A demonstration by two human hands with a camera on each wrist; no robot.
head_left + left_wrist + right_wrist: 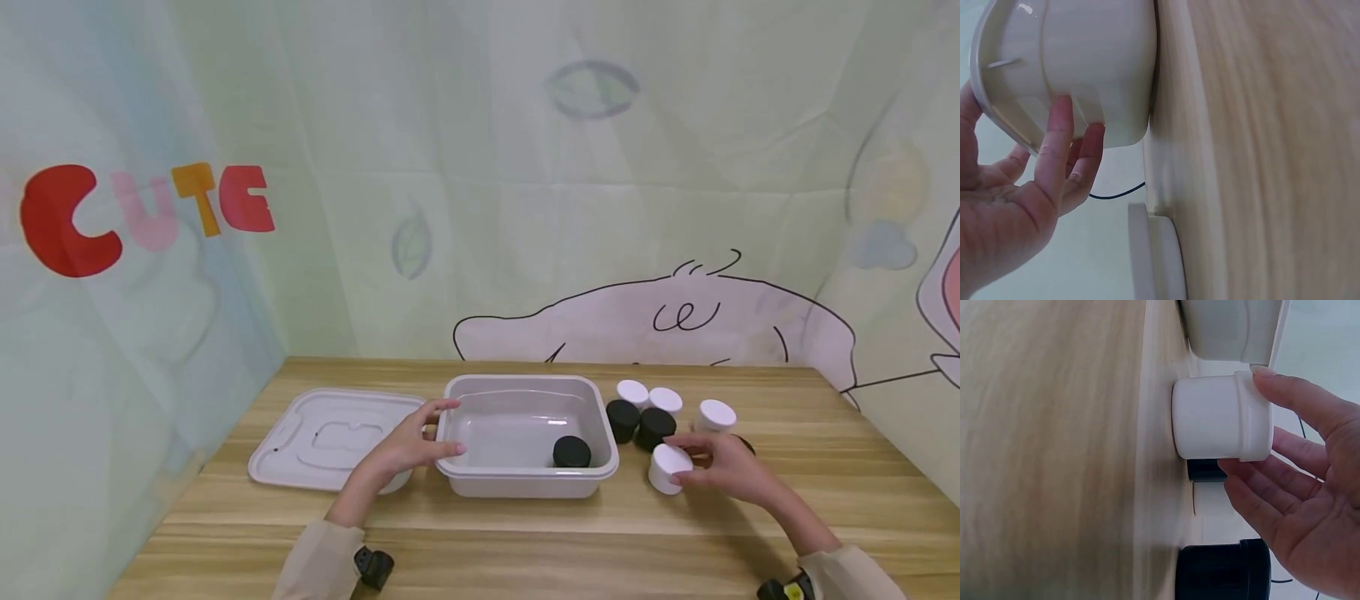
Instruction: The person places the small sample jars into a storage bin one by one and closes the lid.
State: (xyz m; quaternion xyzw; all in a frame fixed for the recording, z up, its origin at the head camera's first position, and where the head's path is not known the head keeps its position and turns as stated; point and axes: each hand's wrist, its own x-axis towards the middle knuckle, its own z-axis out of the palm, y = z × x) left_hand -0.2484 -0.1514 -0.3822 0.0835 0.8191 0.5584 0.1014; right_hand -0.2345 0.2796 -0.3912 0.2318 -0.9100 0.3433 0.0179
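Observation:
A white plastic bin (525, 487) stands mid-table with one black jar (572, 452) inside. My left hand (408, 446) rests on the bin's left end. In the left wrist view its straight fingers (1060, 144) lie against the bin's outer wall (1104, 69) under the rim. Right of the bin, my right hand (720, 468) holds a white jar (666, 469) that stands on the table. In the right wrist view the hand (1310, 487) pinches that jar (1216, 417) by its lid, thumb on one side and fingers on the other.
The bin's white lid (330, 437) lies flat to the left. More jars are grouped right of the bin: white ones (632, 392) (666, 401) (716, 415) and black ones (622, 419) (655, 427). Printed fabric walls close in the wooden table (525, 542) at back and sides.

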